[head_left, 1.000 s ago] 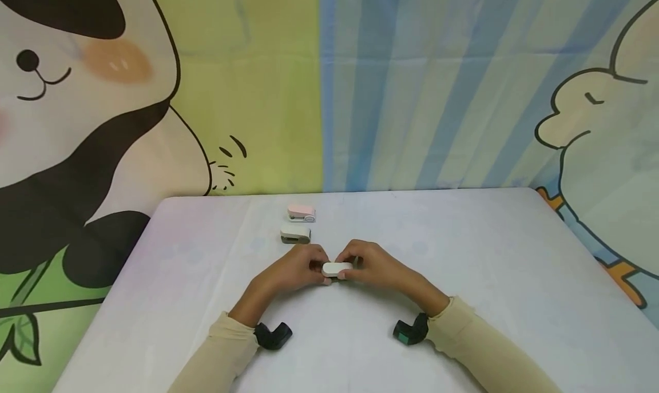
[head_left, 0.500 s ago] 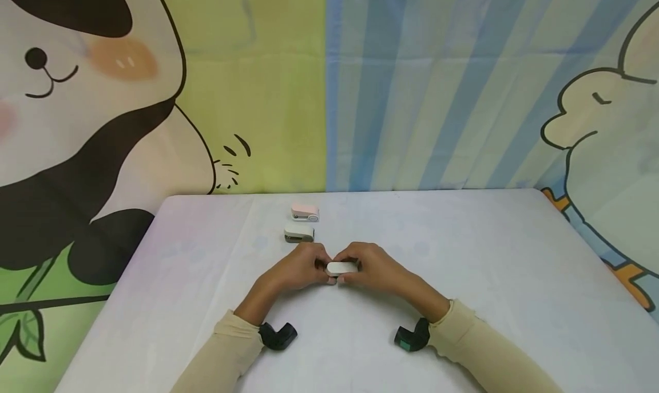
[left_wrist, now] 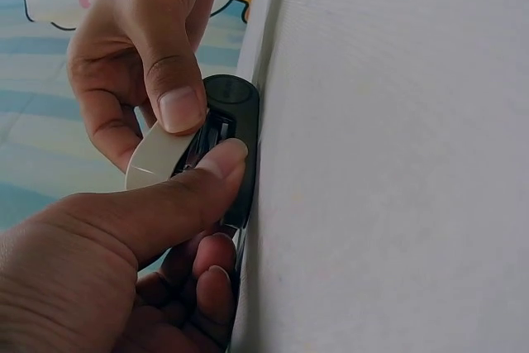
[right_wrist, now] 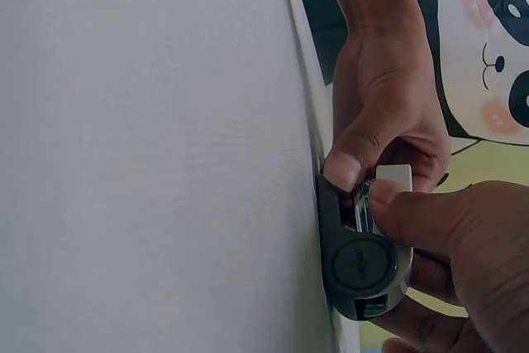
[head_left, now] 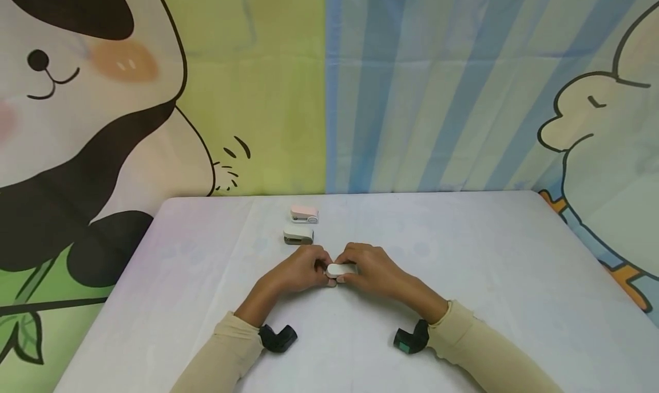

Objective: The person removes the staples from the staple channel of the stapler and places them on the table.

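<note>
A small stapler with a white top and dark grey base (left_wrist: 242,126) is held between both hands, low over the white table or touching it; I cannot tell which. The left hand (head_left: 301,268) grips the base at its front end, thumb pressed on the dark part. From the other side the right hand (head_left: 373,269) pinches the white top (head_left: 337,270). In the right wrist view the stapler's round hinge end (right_wrist: 362,262) faces the camera, and the top stands raised from the base with a metal strip showing between. Some fingers are hidden behind the stapler.
Behind the left hand lies a white and grey stapler (head_left: 298,234). Farther back, near the table's rear edge, sits a pink and white stapler (head_left: 304,214). A cartoon-printed cloth (head_left: 412,95) hangs behind the white table (head_left: 463,255).
The head view has shifted slightly. Both hands keep hold of the stapler in nearly the same place, with only small finger movements. The other two staplers have not moved.
</note>
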Action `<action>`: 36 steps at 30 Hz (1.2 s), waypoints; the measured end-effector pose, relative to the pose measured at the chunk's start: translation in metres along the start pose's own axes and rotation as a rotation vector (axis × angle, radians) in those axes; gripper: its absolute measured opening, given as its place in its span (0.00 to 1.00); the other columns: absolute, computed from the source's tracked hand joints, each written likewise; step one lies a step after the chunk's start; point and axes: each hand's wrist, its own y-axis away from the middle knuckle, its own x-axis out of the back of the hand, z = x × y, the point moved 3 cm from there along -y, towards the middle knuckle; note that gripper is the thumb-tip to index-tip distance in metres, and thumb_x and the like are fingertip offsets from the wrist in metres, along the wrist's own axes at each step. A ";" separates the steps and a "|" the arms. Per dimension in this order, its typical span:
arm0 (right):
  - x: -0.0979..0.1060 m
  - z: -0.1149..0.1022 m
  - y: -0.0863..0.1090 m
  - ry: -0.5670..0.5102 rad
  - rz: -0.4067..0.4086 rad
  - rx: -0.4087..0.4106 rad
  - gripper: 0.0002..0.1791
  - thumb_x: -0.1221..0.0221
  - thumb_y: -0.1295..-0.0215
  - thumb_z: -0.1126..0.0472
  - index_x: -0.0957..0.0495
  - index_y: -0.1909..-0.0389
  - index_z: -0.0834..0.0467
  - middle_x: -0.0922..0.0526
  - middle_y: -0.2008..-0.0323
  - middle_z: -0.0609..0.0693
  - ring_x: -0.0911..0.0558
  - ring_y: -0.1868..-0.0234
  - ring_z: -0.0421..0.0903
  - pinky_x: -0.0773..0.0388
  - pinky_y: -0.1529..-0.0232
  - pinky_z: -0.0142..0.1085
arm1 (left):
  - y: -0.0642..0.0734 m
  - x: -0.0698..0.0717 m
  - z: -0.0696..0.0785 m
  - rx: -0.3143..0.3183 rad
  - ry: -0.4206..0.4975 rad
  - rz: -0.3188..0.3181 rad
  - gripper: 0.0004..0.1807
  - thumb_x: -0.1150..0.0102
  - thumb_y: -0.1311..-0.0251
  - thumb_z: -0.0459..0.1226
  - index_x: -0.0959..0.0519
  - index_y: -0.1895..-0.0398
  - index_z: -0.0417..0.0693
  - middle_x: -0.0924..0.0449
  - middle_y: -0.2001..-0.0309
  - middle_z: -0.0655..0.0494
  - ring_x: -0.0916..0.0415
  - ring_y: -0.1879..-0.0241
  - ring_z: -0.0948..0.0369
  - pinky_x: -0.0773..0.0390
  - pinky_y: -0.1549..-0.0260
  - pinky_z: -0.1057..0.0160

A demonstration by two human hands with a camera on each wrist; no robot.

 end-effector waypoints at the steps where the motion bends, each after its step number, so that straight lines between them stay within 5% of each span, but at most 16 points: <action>1: -0.001 0.000 0.001 -0.007 -0.002 -0.005 0.12 0.37 0.49 0.52 0.23 0.62 0.48 0.29 0.68 0.35 0.31 0.69 0.32 0.33 0.69 0.29 | -0.001 -0.001 0.000 0.000 0.004 -0.002 0.11 0.31 0.60 0.42 0.24 0.73 0.54 0.29 0.77 0.62 0.31 0.77 0.66 0.30 0.79 0.68; 9: 0.004 0.001 0.005 -0.198 -0.005 -0.109 0.14 0.40 0.46 0.53 0.31 0.61 0.46 0.29 0.64 0.34 0.27 0.62 0.31 0.30 0.63 0.32 | 0.003 0.002 0.001 0.013 0.033 -0.019 0.11 0.32 0.58 0.40 0.26 0.73 0.53 0.29 0.77 0.61 0.32 0.78 0.66 0.31 0.79 0.67; 17: 0.011 0.000 0.005 -0.129 -0.087 -0.015 0.20 0.44 0.41 0.56 0.32 0.46 0.49 0.31 0.59 0.37 0.30 0.61 0.34 0.31 0.65 0.31 | 0.002 0.002 0.003 0.001 0.044 -0.019 0.11 0.33 0.57 0.39 0.26 0.71 0.51 0.28 0.74 0.60 0.31 0.76 0.66 0.30 0.77 0.67; 36: 0.045 0.001 0.011 -0.117 -0.183 -0.182 0.11 0.37 0.51 0.58 0.25 0.65 0.51 0.22 0.68 0.37 0.27 0.66 0.33 0.31 0.65 0.33 | 0.002 -0.002 0.004 0.011 0.035 -0.015 0.10 0.32 0.59 0.39 0.22 0.73 0.51 0.29 0.77 0.61 0.32 0.77 0.66 0.31 0.78 0.68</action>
